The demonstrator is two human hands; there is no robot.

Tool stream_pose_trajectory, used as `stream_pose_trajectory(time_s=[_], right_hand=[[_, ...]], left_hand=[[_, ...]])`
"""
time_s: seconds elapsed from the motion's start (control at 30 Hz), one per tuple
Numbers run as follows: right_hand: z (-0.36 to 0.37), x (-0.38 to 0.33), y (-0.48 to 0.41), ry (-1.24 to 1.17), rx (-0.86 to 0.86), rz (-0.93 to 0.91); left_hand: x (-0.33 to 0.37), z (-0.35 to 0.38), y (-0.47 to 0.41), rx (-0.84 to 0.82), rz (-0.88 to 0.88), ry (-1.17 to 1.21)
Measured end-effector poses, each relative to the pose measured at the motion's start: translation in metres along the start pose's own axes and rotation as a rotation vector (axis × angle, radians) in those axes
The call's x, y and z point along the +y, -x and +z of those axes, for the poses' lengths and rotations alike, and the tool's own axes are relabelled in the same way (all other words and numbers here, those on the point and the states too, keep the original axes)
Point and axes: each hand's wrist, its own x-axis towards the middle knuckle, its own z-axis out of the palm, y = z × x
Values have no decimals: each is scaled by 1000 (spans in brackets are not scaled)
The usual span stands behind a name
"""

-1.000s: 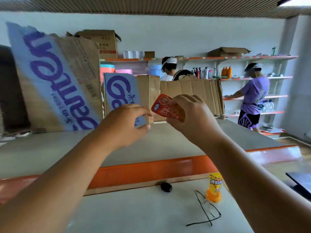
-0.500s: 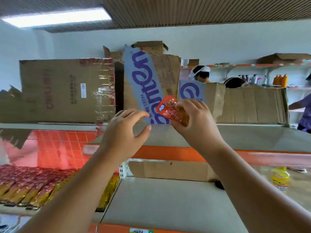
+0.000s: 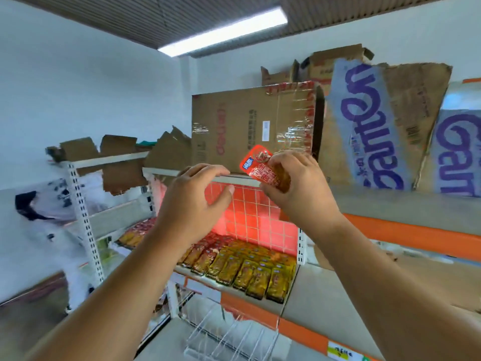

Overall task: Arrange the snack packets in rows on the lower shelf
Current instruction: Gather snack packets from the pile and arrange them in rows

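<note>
Now right hand (image 3: 299, 186) pinches small red foil snack packet (image 3: 263, 168), raised above shelf. Left hand (image 3: 192, 201) beside it, fingers loosely spread, holding nothing. Rows of red and yellow packets (image 3: 242, 267) on lower shelf (image 3: 250, 307) below.

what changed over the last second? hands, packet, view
The view swung left: the shelf with rows of snack packets came into sight, and the glasses and yellow bottle dropped out. The left hand went from pinched to open, holding nothing. Unchanged: the right hand keeps pinching the red packet, both hands raised.
</note>
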Motion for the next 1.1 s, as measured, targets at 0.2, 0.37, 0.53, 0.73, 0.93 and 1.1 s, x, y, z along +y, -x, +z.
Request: stream_pose_trajectory(time_s=[0.2, 0.37, 0.53, 0.73, 0.93, 1.1], right_hand=[[85, -21, -6, -155, -66, -42], [148, -13, -13, -242, -80, -3], [203, -1, -26, -355, -116, 40], [262, 14, -35, -432, -186, 68], [309, 14, -39, -457, -272, 87], [351, 10, -44, -428, -304, 105]], left_hand=[[-58, -11, 16, 16, -125, -100], [-97, 4, 21, 28, -187, -185], [-133, 25, 13, -7, -247, -241], [-177, 50, 11, -34, -348, -270], [-222, 59, 11, -51, -407, -294], [-266, 61, 7, -56, -437, -262]])
